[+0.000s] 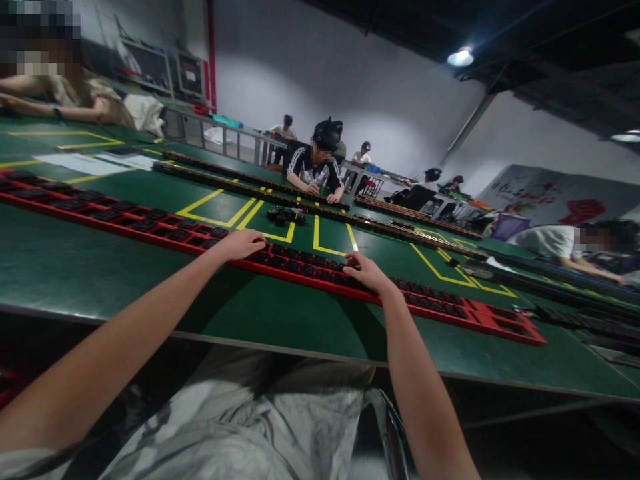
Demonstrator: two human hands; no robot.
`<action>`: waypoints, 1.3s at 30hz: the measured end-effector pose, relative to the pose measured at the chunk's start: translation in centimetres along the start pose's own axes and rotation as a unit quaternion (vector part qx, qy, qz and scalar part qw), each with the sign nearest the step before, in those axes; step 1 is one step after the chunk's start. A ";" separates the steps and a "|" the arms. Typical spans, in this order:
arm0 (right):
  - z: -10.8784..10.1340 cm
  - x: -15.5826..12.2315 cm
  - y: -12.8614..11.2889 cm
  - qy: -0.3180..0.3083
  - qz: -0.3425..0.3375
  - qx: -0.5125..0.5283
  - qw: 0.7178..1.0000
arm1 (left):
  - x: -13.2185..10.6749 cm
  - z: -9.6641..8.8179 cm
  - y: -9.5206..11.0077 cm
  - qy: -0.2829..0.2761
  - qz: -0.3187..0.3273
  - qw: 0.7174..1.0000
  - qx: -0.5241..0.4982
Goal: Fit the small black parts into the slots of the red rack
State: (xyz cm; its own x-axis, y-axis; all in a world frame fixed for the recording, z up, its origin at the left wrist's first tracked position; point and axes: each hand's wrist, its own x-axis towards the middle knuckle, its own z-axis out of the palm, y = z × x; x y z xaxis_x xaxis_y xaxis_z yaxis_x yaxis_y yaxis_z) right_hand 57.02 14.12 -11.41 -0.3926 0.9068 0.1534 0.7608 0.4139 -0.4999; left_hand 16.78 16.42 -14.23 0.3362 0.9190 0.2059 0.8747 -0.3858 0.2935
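Note:
A long red tray (505, 325) runs across the green table (100, 267), its pockets filled with several small black parts. My left hand (243, 243) rests on the tray near its middle, fingers curled down onto the black parts. My right hand (367, 272) lies on the tray a little further right, fingers bent and pressing on the parts. What, if anything, either hand grips is hidden under the fingers. A small heap of loose black parts (286, 216) sits beyond the tray inside yellow floor-tape markings.
More long dark trays (240, 180) lie across the far side of the table. A person in a black striped jacket (314, 167) works opposite; other people sit at the left (65, 93) and right (565, 247). White papers (95, 162) lie at the far left.

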 end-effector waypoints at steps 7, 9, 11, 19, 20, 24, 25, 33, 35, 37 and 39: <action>0.5 0.0 -1.6 -0.060 -0.038 -0.050 0.996 | 0.0 0.1 -0.1 0.003 0.002 1.000 -0.010; 0.6 0.0 -1.8 -0.086 -0.043 -0.088 0.991 | 0.0 0.0 0.0 0.002 0.001 1.000 -0.012; 0.8 0.0 -1.9 -0.101 -0.039 -0.129 0.986 | 0.0 0.0 0.1 -0.001 -0.002 1.000 -0.010; 1.2 0.2 -1.8 -0.106 -0.035 -0.177 0.978 | 0.1 0.2 -0.2 0.006 0.001 1.000 -0.014; 1.2 0.2 -1.9 -0.106 -0.033 -0.178 0.978 | 0.1 0.2 -0.2 0.008 0.003 1.000 -0.014; 1.0 0.2 -2.4 -0.109 -0.017 -0.168 0.980 | 0.2 0.4 -0.3 0.015 0.003 1.000 -0.024; 0.9 0.1 -2.5 -0.111 -0.013 -0.164 0.980 | 0.3 0.4 -0.3 0.019 0.003 0.999 -0.029; 0.1 -0.4 -3.4 -0.130 0.015 -0.150 0.980 | 0.3 0.7 0.3 0.077 0.005 0.990 -0.115; -0.1 -0.5 -3.4 -0.135 0.020 -0.148 0.980 | 0.2 0.7 0.6 0.088 -0.013 0.986 -0.143; -0.3 -0.6 -3.3 -0.137 0.022 -0.141 0.980 | 0.2 0.6 1.1 0.096 -0.028 0.980 -0.170; -0.4 -0.6 -3.2 -0.139 0.023 -0.135 0.981 | 0.2 0.4 1.5 0.105 -0.040 0.975 -0.194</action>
State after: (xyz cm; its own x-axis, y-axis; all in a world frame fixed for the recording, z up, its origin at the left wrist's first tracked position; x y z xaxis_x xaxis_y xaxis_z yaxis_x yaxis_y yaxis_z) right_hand 55.05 12.29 -9.56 -0.4527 0.8834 -0.1212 0.8750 0.4139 -0.2511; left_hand 18.26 16.07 -14.13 0.1581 0.9260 0.3429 0.6832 -0.3533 0.6390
